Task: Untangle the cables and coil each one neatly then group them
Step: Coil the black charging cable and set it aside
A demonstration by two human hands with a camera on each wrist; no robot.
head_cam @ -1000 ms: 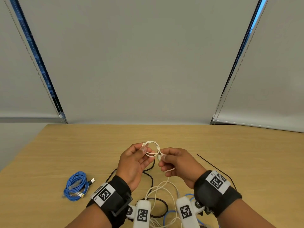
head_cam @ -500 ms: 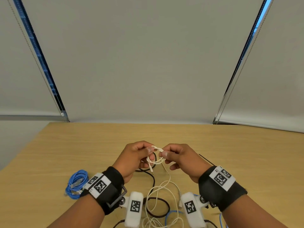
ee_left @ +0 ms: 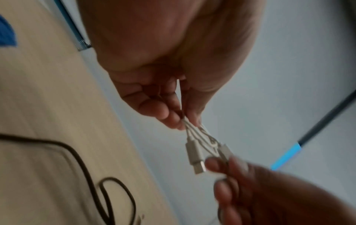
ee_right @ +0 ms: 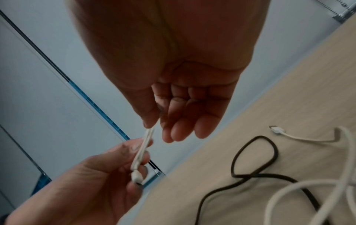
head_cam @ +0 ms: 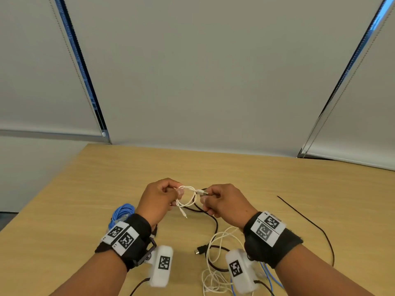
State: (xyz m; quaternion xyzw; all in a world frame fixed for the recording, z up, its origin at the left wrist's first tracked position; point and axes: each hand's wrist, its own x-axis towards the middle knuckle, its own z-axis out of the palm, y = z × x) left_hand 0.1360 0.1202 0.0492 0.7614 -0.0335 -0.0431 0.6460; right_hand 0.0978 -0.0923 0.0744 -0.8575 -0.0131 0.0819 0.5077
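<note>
Drawn apart since before, left hand (head_cam: pixel 159 196) and right hand (head_cam: pixel 223 199) pinching small white cable (head_cam: pixel 188 196) coil; risks springing open if slackened.

- Head view: bright, even light; soft, faint shadows on the table (head_cam: pixel 85 210).
- Wide-angle bend: the blinds' (head_cam: pixel 192 71) edges lean inward.
- Blue daylight glows through the gaps between them.
- Wrist views: dimmer, cool grey cast, palms in shade.
- Both are soft, with motion smear on the black cable (ee_left: pixel 80 159) and white cable (ee_right: pixel 327 190).
</note>
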